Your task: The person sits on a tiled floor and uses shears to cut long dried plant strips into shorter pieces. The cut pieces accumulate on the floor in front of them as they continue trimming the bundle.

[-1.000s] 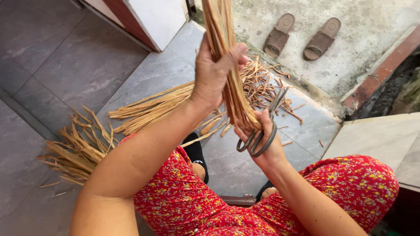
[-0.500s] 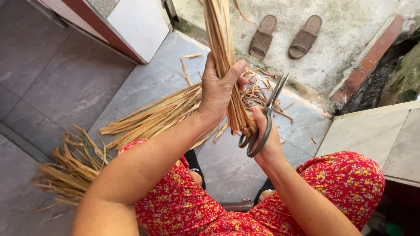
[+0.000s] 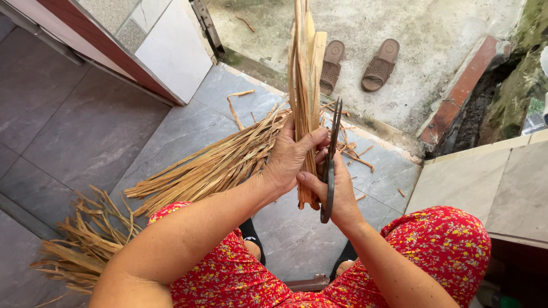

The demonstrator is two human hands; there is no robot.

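Tan dried strips, upright at frame centre, clamped in left hand; right hand just beside grips dark scissors, blades parallel.

A red garment printed with small flowers in yellow, white and pink is worn; it fills the bottom of the frame from lower left to lower right, covering both knees, with the right knee's cloth seen at the lower right. Both forearms are bare, with no sleeves seen on them anywhere in the frame. No rings, bracelets or a watch can be made out on the left hand or the right hand, both near the centre of the frame. Dark footwear is glimpsed between the knees at bottom centre, with a second dark piece just right of it.
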